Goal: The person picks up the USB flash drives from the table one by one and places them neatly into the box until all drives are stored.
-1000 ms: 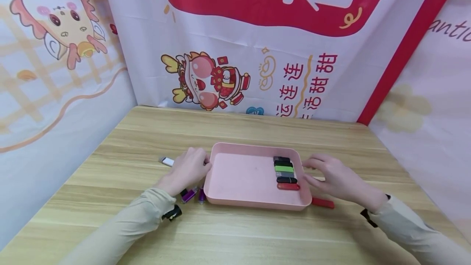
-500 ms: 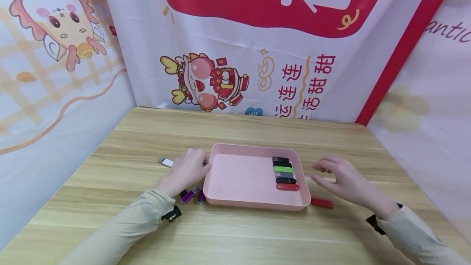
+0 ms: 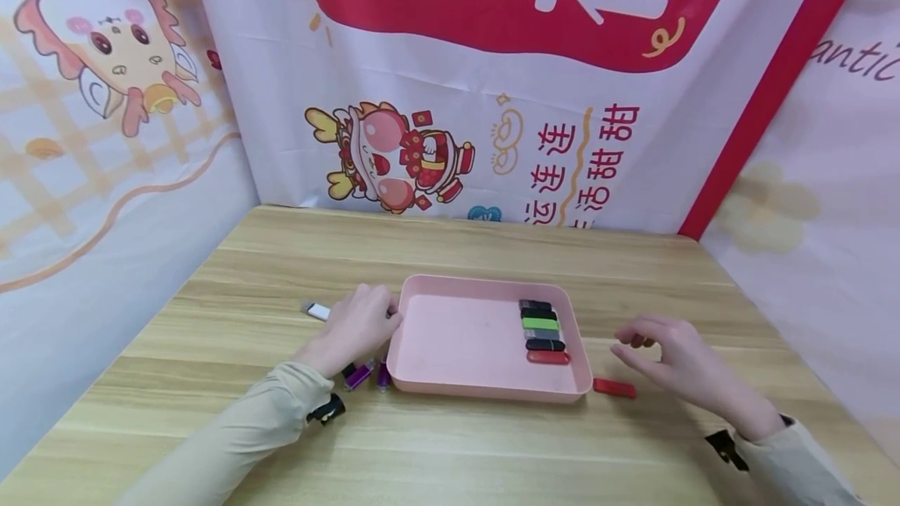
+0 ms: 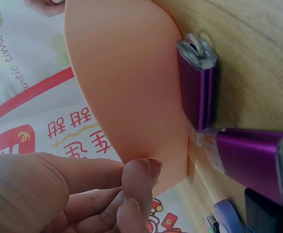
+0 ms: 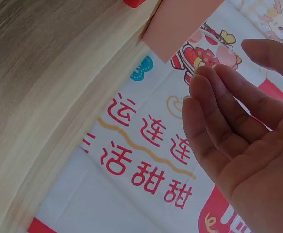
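Note:
A shallow pink tray (image 3: 450,350) stands on the table, with a column of several USB flash drives (image 3: 541,324) along its right side. At its left rim, my left hand (image 3: 361,326) pinches the edge between curled fingers; the left wrist view shows the fingertips over the outer wall. My right hand (image 3: 678,358) hovers to the right of the tray, fingers loosely bent and holding nothing. Below that hand's fingertips lies a red flash drive (image 3: 615,388). Two purple flash drives (image 4: 198,87) lie beside the tray's left wall, near my left hand.
A white flash drive (image 3: 318,311) lies left of my left hand, partly covered by it. Near the purple drives are a black piece (image 4: 267,213) and a bluish one (image 4: 228,216). Printed cloth (image 3: 436,61) hangs behind the wooden table (image 3: 450,451) and at both sides.
My right hand has come away from the tray's right wall and moved rightward and toward me. The left hand stays at the left rim, and the drives keep their places.

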Demonstrator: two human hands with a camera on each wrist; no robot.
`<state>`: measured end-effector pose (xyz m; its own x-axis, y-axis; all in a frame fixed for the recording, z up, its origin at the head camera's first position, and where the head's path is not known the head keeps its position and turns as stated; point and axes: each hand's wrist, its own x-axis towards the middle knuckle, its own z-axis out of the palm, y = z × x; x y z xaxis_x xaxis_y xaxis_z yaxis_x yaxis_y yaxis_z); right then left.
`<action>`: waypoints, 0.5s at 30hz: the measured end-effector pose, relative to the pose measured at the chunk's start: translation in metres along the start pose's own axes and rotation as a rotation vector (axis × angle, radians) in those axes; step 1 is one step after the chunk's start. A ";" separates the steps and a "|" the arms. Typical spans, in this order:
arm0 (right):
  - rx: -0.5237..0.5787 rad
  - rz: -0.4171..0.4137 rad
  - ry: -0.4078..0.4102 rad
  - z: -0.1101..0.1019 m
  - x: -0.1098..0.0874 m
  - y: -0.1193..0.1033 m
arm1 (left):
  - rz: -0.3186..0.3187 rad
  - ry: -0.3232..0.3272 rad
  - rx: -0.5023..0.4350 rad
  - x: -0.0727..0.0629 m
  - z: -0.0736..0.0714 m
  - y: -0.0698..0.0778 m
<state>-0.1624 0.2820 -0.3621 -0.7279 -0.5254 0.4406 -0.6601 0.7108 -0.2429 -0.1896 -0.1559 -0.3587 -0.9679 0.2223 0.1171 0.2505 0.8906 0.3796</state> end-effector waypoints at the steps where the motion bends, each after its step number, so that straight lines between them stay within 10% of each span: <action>1: 0.004 0.003 -0.003 0.000 0.000 0.000 | -0.001 0.002 0.002 0.000 0.000 0.000; 15: 0.054 0.090 -0.192 0.001 -0.001 0.005 | -0.008 0.007 -0.013 0.001 0.001 -0.001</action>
<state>-0.1645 0.2856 -0.3644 -0.8028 -0.5443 0.2433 -0.5962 0.7356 -0.3216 -0.1906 -0.1562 -0.3604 -0.9697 0.2124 0.1207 0.2432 0.8870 0.3925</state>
